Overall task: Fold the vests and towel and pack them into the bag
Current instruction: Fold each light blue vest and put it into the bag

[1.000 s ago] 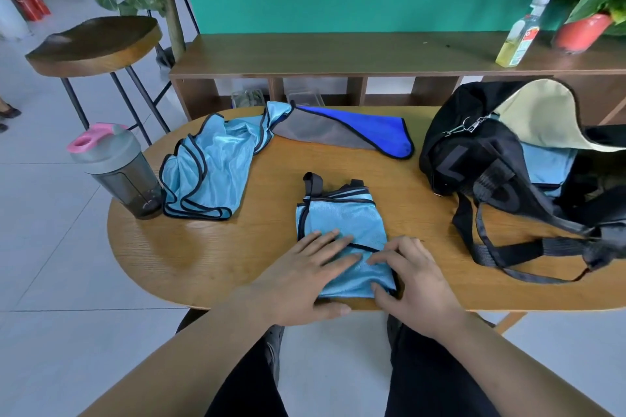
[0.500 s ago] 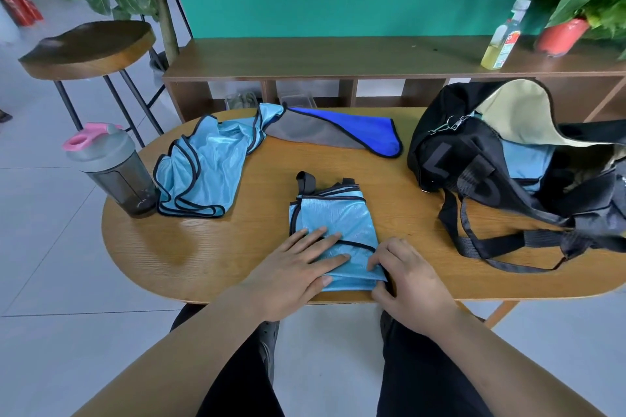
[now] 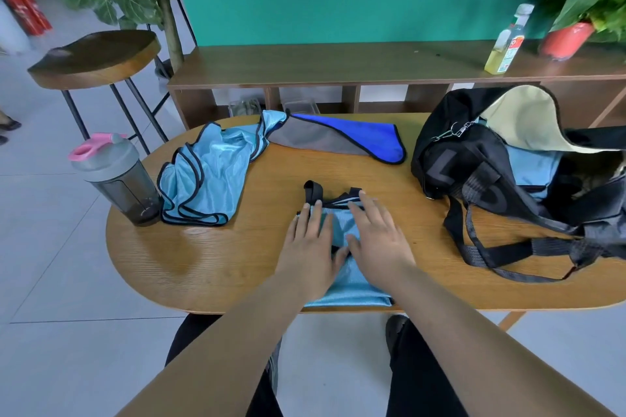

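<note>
A folded light-blue vest (image 3: 352,284) with black trim lies at the near edge of the oval wooden table (image 3: 216,264). My left hand (image 3: 310,247) and my right hand (image 3: 377,234) lie flat on it side by side, fingers straight and pointing away from me. A second light-blue vest (image 3: 210,179) lies crumpled at the left. Behind it a blue and grey towel (image 3: 345,139) lies spread at the far edge. The black bag (image 3: 481,173) stands open at the right, with light-blue cloth (image 3: 535,166) inside it.
A grey shaker bottle (image 3: 115,179) with a pink lid stands at the table's left edge. Bag straps (image 3: 508,247) trail over the table on the right. Beyond the table are a wooden shelf (image 3: 338,64) with a yellow bottle (image 3: 504,44) and a red plant pot (image 3: 565,39), and a stool (image 3: 95,57).
Both hands have slid away from me along the folded vest, from its near end toward its strap end. My right hand's fingers went from curled at the edge to flat.
</note>
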Demonstrator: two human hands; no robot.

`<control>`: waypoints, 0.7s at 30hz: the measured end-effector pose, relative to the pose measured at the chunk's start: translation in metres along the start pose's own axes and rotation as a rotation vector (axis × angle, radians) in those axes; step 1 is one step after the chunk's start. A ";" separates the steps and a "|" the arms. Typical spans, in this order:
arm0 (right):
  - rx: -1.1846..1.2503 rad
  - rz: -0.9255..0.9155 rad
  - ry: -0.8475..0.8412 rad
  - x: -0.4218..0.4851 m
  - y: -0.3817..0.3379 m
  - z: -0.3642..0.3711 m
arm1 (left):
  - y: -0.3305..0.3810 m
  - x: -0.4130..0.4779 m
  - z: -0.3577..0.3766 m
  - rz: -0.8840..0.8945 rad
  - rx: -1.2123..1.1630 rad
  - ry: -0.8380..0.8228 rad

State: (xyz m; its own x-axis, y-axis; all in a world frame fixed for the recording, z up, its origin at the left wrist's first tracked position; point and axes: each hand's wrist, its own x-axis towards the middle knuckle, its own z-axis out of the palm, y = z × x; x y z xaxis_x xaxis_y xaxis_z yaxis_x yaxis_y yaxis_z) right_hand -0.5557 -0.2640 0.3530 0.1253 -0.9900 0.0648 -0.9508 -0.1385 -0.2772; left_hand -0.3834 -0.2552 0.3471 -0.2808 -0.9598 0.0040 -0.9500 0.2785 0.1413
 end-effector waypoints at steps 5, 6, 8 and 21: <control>-0.014 0.031 0.100 -0.006 0.000 0.014 | -0.006 -0.003 0.018 0.013 0.021 0.060; -0.020 0.023 0.137 -0.006 0.001 0.014 | -0.005 -0.002 0.018 0.018 0.034 0.058; 0.001 -0.004 0.174 0.002 0.003 0.011 | -0.003 -0.001 0.016 0.036 0.058 0.054; -0.058 -0.314 0.019 0.071 0.030 -0.031 | -0.022 0.031 -0.005 0.210 0.014 0.164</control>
State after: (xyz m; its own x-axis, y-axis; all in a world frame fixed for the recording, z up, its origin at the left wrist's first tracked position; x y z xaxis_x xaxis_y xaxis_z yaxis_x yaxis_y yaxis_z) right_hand -0.5841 -0.3373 0.3789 0.4104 -0.8983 0.1568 -0.8811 -0.4350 -0.1857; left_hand -0.3704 -0.2915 0.3489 -0.4471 -0.8737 0.1918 -0.8754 0.4714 0.1070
